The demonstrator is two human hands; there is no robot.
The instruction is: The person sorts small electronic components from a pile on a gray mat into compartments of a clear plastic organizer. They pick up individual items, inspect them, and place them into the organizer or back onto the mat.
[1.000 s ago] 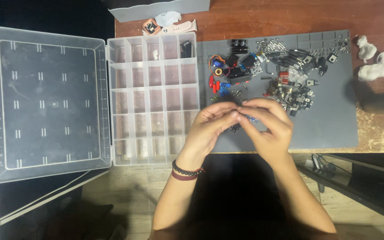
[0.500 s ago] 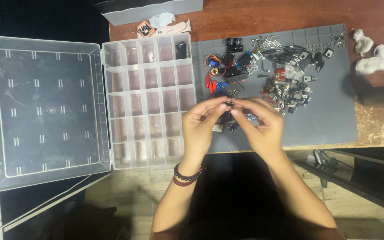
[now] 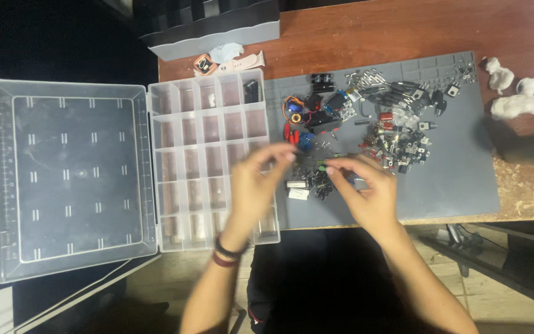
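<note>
**Hands drift apart above the mat**

Since half a second ago, my hands have separated; before, both met on one small black part. Now the left hand is blurred over the organiser box, near its right edge, fingers bent. I cannot tell if it pinches something. The right hand hovers over the grey mat, fingertips close together near small dark components, grip unclear.

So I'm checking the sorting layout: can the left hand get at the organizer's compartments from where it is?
Probably yes: the left hand hovers at the clear organizer box, lid open flat, nothing covering the compartments.
</note>
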